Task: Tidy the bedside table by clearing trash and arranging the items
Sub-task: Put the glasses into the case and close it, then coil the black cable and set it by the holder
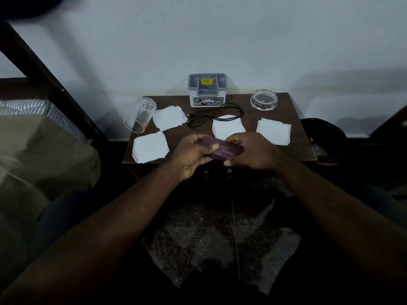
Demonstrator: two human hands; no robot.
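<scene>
Purple case [222, 149] held in front of the grey organizer [207, 90], over the bedside table's [282, 111] near edge. My left hand [191, 155] has its fingers curled round the case's left end, thumb on top. My right hand [251, 153] is wrapped round the right end. Black cable [215, 116] lies just in front of the organizer. Glass [141, 116] lies on its side to the organizer's left, ashtray [263, 100] to its right. Four white papers [150, 147] are spread out in front of the organizer.
</scene>
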